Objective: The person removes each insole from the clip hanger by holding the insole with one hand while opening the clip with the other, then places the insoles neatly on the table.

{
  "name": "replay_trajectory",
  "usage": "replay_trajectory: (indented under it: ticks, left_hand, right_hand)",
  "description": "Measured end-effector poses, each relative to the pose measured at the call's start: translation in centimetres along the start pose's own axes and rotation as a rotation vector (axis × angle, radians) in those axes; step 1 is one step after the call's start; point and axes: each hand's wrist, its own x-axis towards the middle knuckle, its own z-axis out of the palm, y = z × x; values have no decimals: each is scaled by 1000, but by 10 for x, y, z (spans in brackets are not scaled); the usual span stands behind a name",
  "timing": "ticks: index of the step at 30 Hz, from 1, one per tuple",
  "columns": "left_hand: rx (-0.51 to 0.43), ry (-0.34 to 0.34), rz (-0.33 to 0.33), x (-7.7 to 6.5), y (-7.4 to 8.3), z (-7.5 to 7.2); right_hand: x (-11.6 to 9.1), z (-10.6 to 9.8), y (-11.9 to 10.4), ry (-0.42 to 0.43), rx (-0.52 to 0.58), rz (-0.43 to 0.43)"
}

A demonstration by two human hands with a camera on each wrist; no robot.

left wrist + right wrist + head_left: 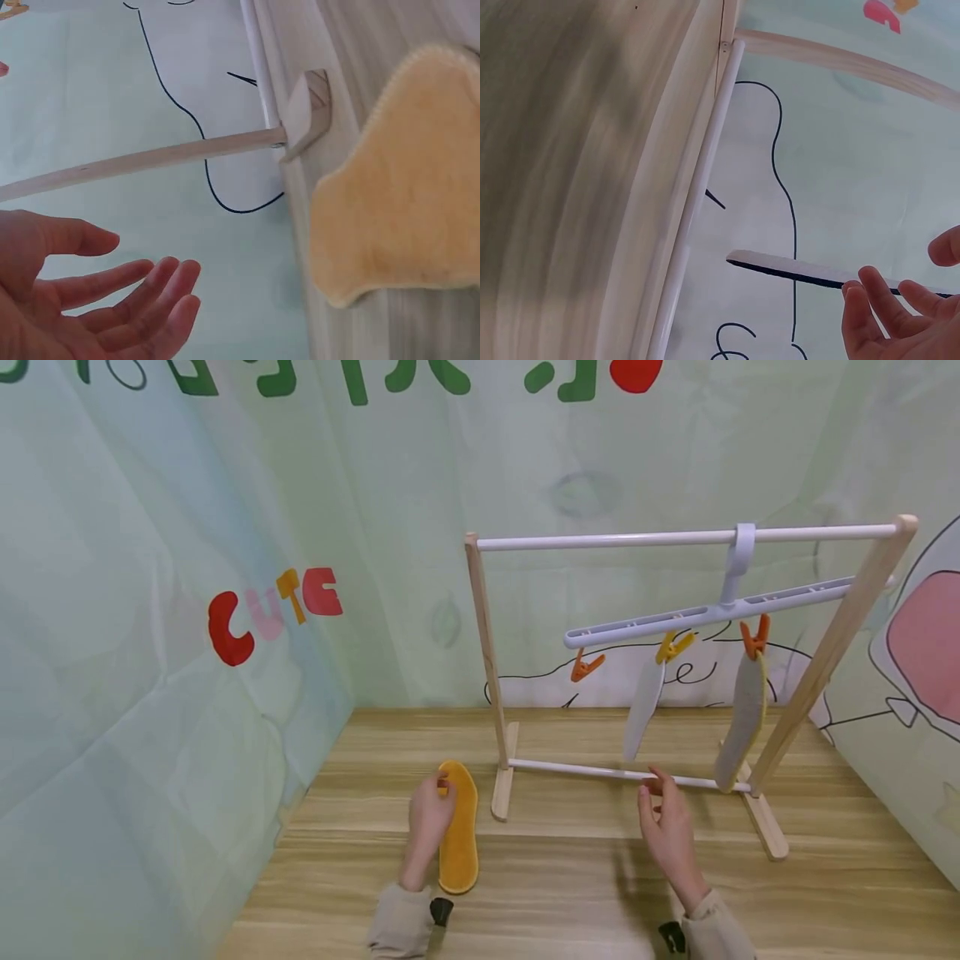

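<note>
My left hand [432, 810] hovers by the yellow-orange insole [459, 839], overlapping its left edge in the head view. In the left wrist view the fingers [161, 300] are relaxed, thumb apart, with nothing between them; the fuzzy insole [409, 180] lies off to the right. My right hand [667, 822] is raised beneath a hanging white insole [643, 710], which a yellow clip [673, 647] holds. Seen from the right wrist, that insole [795, 268] has a dark edge and passes behind loosely bent fingers [877, 300]; the thumb stands away from them.
A wooden rack [487, 652] with white rods carries a pale clip hanger [652, 625]. An orange clip [754, 635] grips a grey insole [742, 722] at the right. Another orange clip [585, 667] hangs bare. Printed cloth [150, 735] encloses the wooden tabletop [555, 885].
</note>
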Motion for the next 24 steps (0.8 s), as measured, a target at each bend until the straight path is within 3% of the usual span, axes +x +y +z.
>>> replay_trajectory:
  ticks: [10,24]
  left_hand:
    - [-140,118,102,-1,20,9]
    - [-300,87,248,-2,51,32]
  right_hand:
    - [10,-1,-3,3,0,7]
    - [29,-4,-8,79,29,-62]
